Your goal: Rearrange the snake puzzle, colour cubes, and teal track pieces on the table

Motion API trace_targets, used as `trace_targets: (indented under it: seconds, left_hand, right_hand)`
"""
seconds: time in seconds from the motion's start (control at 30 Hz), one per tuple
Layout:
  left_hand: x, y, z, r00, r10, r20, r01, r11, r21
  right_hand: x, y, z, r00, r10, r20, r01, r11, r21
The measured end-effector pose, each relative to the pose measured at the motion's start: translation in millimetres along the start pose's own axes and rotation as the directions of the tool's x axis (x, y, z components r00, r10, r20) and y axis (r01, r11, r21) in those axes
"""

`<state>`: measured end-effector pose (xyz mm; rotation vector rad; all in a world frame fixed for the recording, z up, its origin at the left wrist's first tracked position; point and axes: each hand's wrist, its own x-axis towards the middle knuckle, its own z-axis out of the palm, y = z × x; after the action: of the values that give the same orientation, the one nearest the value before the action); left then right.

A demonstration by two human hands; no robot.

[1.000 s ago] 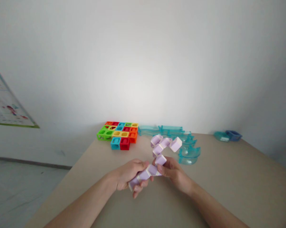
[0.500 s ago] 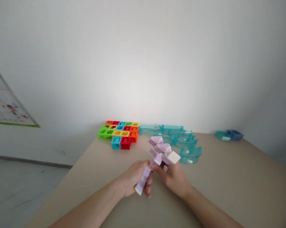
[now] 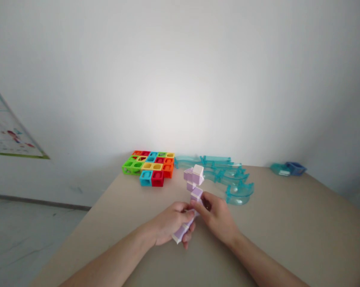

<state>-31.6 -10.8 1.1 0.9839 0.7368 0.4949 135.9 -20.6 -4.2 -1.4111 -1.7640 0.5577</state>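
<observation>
A lilac and white snake puzzle (image 3: 193, 175) of jointed wedges is held above the near part of the table. My left hand (image 3: 172, 224) is wrapped round its lower, straight stretch, and the pale end sticks out below the fingers. Higher up, my right hand (image 3: 217, 215) pinches the middle segments between thumb and fingers; some fingertips are hidden behind the puzzle. The top segments form a small folded cluster above both hands.
On the table (image 3: 287, 223), colourful open cubes (image 3: 148, 167) lie joined at the back left. Clear teal track pieces (image 3: 239, 191) spread beside them. A teal piece (image 3: 280, 169) and a blue box-like piece (image 3: 296, 168) sit far right. Behind rises a white wall (image 3: 180, 79) with a poster (image 3: 12, 127).
The upper part of the snake puzzle has turned, from a wide zigzag leaning right to a narrower, more upright cluster. My right hand has shifted slightly up; the left thumb now presses across the puzzle.
</observation>
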Motion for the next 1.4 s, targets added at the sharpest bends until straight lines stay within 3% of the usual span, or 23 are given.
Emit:
trace_targets:
  seconds: [0.07, 0.17, 0.33, 0.47, 0.7, 0.9, 1.0, 1.23, 1.4]
  left_hand:
    - [-0.1, 1.0, -4.7, 0.997, -0.055, 0.051, 0.058, 0.997, -0.051]
    - [-3.8, 7.8, -14.0, 0.967, -0.11, 0.232, 0.145, 0.979, -0.141]
    - [-10.6, 20.0, -25.2, 0.837, -0.145, 0.527, 0.318, 0.914, -0.254]
    - [-9.4, 20.2, -25.4, 0.768, -0.187, 0.612, 0.39, 0.895, -0.216]
    - [-0.7, 11.6, -19.0, 0.813, -0.21, 0.543, 0.401, 0.878, -0.261]
    - [5.1, 2.4, -15.0, 0.915, -0.263, 0.306, 0.34, 0.91, -0.236]
    - [5.3, -0.1, -11.5, 0.941, -0.239, 0.238, 0.303, 0.909, -0.285]
    - [0.0, 6.2, -14.7, 0.921, -0.173, 0.348, 0.301, 0.885, -0.356]
    - [-2.3, 8.1, -18.1, 0.876, -0.039, 0.48, 0.267, 0.869, -0.417]
  right_hand:
    - [0.2, -0.2, -0.1, 1.0, 0.003, 0.022, -0.003, 0.999, 0.04]
    - [1.1, 0.5, -2.5, 0.995, -0.034, 0.098, 0.012, 0.977, 0.214]
    - [1.7, -2.2, -9.4, 0.956, -0.195, 0.22, 0.022, 0.792, 0.61]
    - [0.7, -6.6, -11.1, 0.924, -0.264, 0.278, -0.031, 0.67, 0.741]
    - [3.1, 2.4, -6.1, 0.965, -0.11, 0.237, -0.101, 0.68, 0.726]
    - [3.9, -0.2, 0.8, 0.969, 0.038, 0.243, -0.21, 0.643, 0.737]
    - [3.0, -4.2, 1.7, 0.971, 0.06, 0.233, -0.216, 0.642, 0.736]
    - [0.9, -6.9, -1.9, 0.981, -0.021, 0.193, -0.158, 0.497, 0.854]
    - [0.7, -17.1, -14.9, 0.977, -0.077, 0.2, -0.169, 0.294, 0.941]
